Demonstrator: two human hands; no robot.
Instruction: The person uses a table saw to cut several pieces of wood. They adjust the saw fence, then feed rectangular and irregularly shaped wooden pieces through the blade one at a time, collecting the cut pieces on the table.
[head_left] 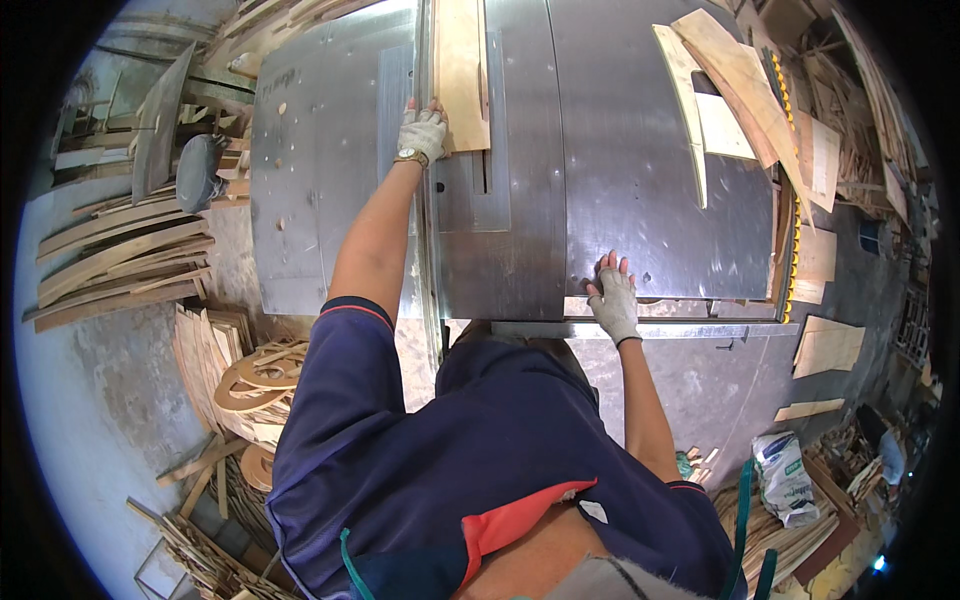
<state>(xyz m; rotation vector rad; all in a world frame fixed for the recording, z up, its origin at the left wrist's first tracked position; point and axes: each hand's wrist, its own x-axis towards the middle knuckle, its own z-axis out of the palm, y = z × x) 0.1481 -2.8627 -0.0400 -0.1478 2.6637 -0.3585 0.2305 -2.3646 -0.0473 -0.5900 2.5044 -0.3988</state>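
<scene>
Wooden board (460, 80) lies on scuffed metal tabletop (640, 215), left fingers (410, 107) and right fingers (613, 262) spread, offcuts (120, 252) around.

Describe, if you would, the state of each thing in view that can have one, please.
Left hand: gloved, at the board's near left corner; grip unclear.
Right hand: gloved, open, fingers spread at the tabletop's near edge.
Pale board: lying flat, lengthwise away from the person.
Metal tabletop: scuffed, spotted with marks.
Offcuts: overlapping, toward the tabletop's right side.
Wooden rings: piled up.
White sack: crumpled.
</scene>
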